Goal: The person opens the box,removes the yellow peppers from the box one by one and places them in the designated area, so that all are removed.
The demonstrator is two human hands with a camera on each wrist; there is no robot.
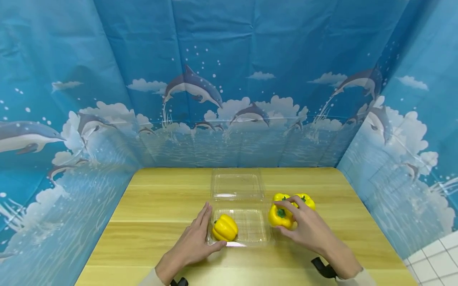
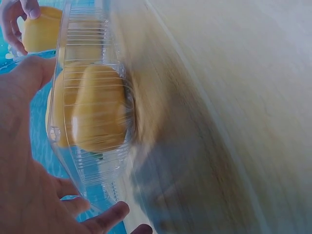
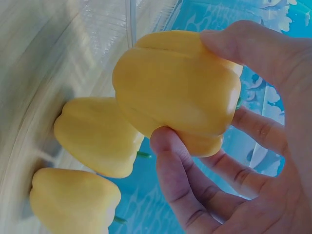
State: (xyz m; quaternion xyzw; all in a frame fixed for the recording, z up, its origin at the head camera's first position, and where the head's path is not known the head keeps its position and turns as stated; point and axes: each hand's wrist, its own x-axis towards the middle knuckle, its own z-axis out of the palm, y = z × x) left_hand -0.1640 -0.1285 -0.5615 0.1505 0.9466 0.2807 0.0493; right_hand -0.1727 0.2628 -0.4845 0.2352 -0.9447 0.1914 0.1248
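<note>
A yellow bell pepper (image 1: 280,217) is pinched between the thumb and fingers of my right hand (image 1: 311,228), just right of a clear plastic clamshell box (image 1: 255,226). The right wrist view shows it raised, its green stem mostly hidden by my fingers. Lying on its side in the left part of the box is another yellow bell pepper (image 1: 225,228). My left hand (image 1: 191,243) rests at the box's left front corner, fingers extended along the left side and thumb at the front edge. Two more yellow bell peppers (image 3: 100,136) sit on the table beyond my right hand.
The box's clear lid (image 1: 237,184) lies folded back behind it on the wooden table (image 1: 157,222). A blue dolphin-print curtain (image 1: 229,143) closes off the back and both sides. White tiles (image 1: 434,260) show at the lower right.
</note>
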